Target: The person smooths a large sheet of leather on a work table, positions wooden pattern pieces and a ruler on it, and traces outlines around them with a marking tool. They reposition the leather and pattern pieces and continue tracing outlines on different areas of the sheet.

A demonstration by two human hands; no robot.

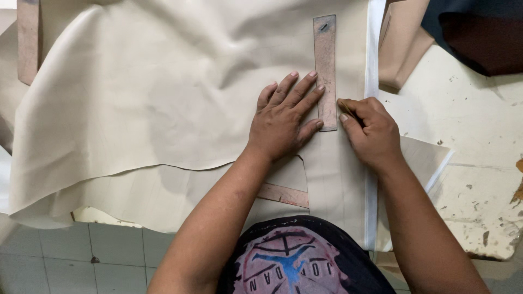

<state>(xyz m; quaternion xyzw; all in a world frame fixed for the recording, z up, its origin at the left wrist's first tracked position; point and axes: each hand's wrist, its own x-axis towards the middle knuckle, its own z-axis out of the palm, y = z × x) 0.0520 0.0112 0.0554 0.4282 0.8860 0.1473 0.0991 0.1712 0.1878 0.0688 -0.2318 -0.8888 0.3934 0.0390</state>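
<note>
Template (325, 65), a worn brown strip, lies under the left hand's (280, 122) spread fingers on smooth beige leather (163, 98); right hand (370, 130) pinches a thin pen (345, 107) just beside.

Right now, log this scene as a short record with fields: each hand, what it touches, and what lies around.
left hand: spread flat, fingers pressing a long brown strip onto the beige sheet
right hand: closed on a thin pencil-like tool, tip at the strip's right edge
strip: lies lengthwise away from the person, flat on the sheet
second strip: partly under the sheet's cut edge, near the left forearm
table: pale, chipped surface at right
</note>
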